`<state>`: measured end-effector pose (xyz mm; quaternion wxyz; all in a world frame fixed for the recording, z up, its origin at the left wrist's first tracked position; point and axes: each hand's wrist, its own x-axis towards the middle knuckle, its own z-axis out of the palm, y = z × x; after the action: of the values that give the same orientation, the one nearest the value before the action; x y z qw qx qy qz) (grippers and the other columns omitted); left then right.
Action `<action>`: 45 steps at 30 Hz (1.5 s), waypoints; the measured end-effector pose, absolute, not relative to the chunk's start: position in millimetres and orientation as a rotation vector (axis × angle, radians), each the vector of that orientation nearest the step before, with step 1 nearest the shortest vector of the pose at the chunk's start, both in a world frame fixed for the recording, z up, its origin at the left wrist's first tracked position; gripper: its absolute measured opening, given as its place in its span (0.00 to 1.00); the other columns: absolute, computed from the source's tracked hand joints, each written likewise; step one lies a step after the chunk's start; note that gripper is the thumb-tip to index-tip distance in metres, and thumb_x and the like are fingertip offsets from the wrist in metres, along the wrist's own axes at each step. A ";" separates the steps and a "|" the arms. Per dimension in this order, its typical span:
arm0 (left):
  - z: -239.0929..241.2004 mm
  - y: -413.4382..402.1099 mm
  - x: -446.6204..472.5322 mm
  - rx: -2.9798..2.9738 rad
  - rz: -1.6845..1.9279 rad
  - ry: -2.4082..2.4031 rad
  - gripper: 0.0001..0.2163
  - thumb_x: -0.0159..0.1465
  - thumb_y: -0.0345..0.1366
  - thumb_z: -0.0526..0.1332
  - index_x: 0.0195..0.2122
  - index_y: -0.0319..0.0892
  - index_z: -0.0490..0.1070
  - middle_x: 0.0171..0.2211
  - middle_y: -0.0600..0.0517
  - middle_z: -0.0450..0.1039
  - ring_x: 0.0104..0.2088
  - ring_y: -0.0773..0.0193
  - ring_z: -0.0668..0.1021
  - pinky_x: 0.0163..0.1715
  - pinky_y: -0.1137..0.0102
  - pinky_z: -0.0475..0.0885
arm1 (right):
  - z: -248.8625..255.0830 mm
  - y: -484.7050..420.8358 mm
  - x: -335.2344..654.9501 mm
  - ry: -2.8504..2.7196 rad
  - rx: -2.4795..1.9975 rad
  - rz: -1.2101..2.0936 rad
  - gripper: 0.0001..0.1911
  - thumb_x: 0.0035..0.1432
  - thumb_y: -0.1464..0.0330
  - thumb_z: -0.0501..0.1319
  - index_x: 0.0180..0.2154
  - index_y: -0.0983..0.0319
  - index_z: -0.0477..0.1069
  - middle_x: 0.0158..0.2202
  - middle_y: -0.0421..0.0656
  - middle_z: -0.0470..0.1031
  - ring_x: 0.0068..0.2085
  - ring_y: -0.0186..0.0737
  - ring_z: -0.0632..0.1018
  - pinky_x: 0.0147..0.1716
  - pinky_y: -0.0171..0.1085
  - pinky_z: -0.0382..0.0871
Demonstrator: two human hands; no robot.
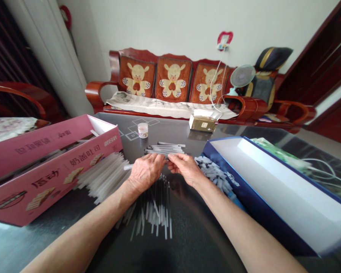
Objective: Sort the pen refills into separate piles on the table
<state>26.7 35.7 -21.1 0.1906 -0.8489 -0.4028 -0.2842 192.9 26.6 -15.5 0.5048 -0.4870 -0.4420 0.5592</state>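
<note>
Though slender, a smooth whitish tube in the curled left hand, right hand pinched, contents unclear.

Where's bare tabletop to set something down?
Free: the table between the cup and tissue box, and between near rods and right forearm. Crowded: white tubes lie between pink box and left hand, pale pieces between right hand and blue box.
</note>
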 end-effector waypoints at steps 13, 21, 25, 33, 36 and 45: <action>-19.0 34.4 27.3 -2.438 -0.763 -1.153 0.13 0.69 0.39 0.49 0.33 0.41 0.70 0.27 0.50 0.74 0.28 0.64 0.76 0.28 0.70 0.63 | -18.5 28.5 194.3 -1.152 -1.216 1.316 0.17 0.50 0.55 0.65 0.28 0.63 0.74 0.26 0.41 0.75 0.27 0.31 0.73 0.23 0.29 0.65; -20.4 36.4 27.0 -2.430 -0.749 -1.140 0.13 0.69 0.39 0.49 0.33 0.41 0.70 0.26 0.51 0.73 0.27 0.64 0.75 0.27 0.70 0.64 | -17.1 28.6 198.0 -1.107 -1.071 1.493 0.15 0.47 0.61 0.68 0.38 0.59 0.74 0.36 0.40 0.77 0.33 0.34 0.77 0.25 0.29 0.70; -20.5 35.7 27.5 -2.450 -0.731 -1.151 0.13 0.69 0.39 0.49 0.33 0.41 0.70 0.27 0.50 0.74 0.28 0.63 0.76 0.27 0.70 0.64 | -19.6 29.1 195.2 -1.121 -1.252 1.391 0.17 0.52 0.55 0.63 0.29 0.63 0.73 0.26 0.42 0.75 0.24 0.31 0.74 0.18 0.27 0.65; -20.7 35.9 27.3 -2.453 -0.737 -1.147 0.13 0.69 0.39 0.49 0.32 0.41 0.69 0.26 0.50 0.73 0.27 0.64 0.75 0.27 0.70 0.64 | -16.3 29.3 200.3 -1.125 -1.078 1.498 0.13 0.46 0.64 0.69 0.36 0.59 0.74 0.34 0.40 0.77 0.31 0.32 0.77 0.22 0.26 0.69; -22.2 36.3 27.2 -2.446 -0.745 -1.125 0.13 0.69 0.39 0.49 0.32 0.41 0.68 0.26 0.51 0.73 0.27 0.64 0.75 0.27 0.70 0.64 | -13.7 29.0 199.7 -1.071 -1.168 1.521 0.13 0.51 0.59 0.66 0.35 0.61 0.73 0.32 0.41 0.77 0.27 0.32 0.77 0.18 0.26 0.67; -21.7 35.8 27.2 -2.490 -0.718 -1.142 0.12 0.68 0.38 0.50 0.32 0.41 0.68 0.26 0.51 0.73 0.28 0.64 0.76 0.28 0.71 0.64 | -20.9 30.8 198.4 -1.149 -1.172 1.452 0.11 0.52 0.61 0.65 0.29 0.63 0.73 0.27 0.41 0.76 0.23 0.28 0.73 0.15 0.24 0.61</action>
<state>27.2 35.8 -21.7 0.1542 -0.8687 -0.3984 -0.2505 198.4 30.8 -20.9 0.4577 -0.4755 -0.4662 0.5891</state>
